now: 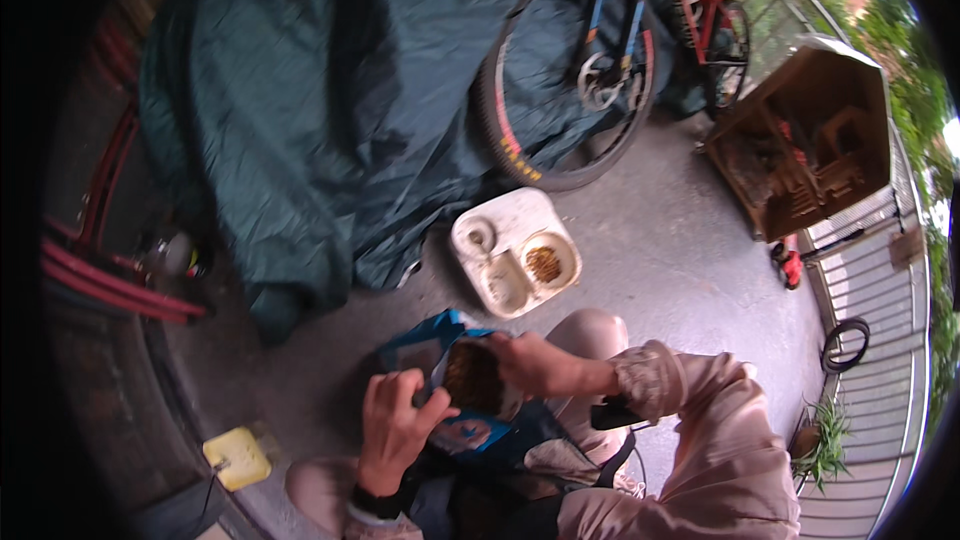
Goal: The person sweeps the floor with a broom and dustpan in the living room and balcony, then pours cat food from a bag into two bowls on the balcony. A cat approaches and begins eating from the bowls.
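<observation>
Between my knees a blue bag [420, 334] stands with its mouth spread, showing brown kibble [471, 382] inside. My left hand [397, 416] pinches the left edge of the mouth between thumb and fingers, a dark band on its wrist. On the opposite edge, my right hand [536, 367] is closed around the rim, its fingertips partly hidden. Beyond the bag, a dirty white pet feeder [506, 202] rests on the concrete floor. Its round right bowl [571, 262] holds a small heap of kibble [544, 264]. Some specks lie in its oval trough [504, 286].
A dark green tarp [300, 127] drapes over something large, with a bicycle wheel [517, 146] against it. Right of that are an open-fronted wooden box [817, 142], a railing [874, 390] and a green plant [829, 435]. A yellow square object [244, 457] lies at lower left.
</observation>
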The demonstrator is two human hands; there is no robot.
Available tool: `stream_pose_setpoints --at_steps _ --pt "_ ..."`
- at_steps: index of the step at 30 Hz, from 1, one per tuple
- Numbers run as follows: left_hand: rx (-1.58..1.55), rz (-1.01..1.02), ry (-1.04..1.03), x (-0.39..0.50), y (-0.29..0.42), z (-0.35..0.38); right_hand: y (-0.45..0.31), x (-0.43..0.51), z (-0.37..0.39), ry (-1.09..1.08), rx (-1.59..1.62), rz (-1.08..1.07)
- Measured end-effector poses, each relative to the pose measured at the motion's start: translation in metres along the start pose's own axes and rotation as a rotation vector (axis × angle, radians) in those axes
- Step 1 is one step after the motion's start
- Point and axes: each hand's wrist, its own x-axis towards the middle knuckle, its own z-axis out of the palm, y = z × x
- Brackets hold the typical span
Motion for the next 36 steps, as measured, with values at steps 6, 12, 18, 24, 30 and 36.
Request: stream_pose_setpoints --at_steps 6,12,18,24,30,36 --pt "-0.049 0.050 0.059 0.003 0.000 0.002 -0.013 -0.018 -0.007 0.108 0.018 0.098" --pt "0.023 0.109 0.003 0.004 0.002 0.004 -0.009 -0.025 -0.009 0.138 -0.038 0.025" --pt "0.061 0.134 -0.032 0.005 0.004 0.005 0.000 -0.028 0.002 0.342 -0.346 -0.092" --pt "0.042 0.166 -0.028 0.008 0.006 0.008 0.001 -0.031 0.001 0.410 -0.402 -0.106" --pt "0.045 0.173 -0.032 0.010 0.007 0.012 0.002 -0.046 -0.011 0.418 -0.322 -0.120" --pt "0.061 0.197 -0.041 0.014 0.010 0.011 0.010 -0.048 -0.019 0.381 -0.228 -0.060"
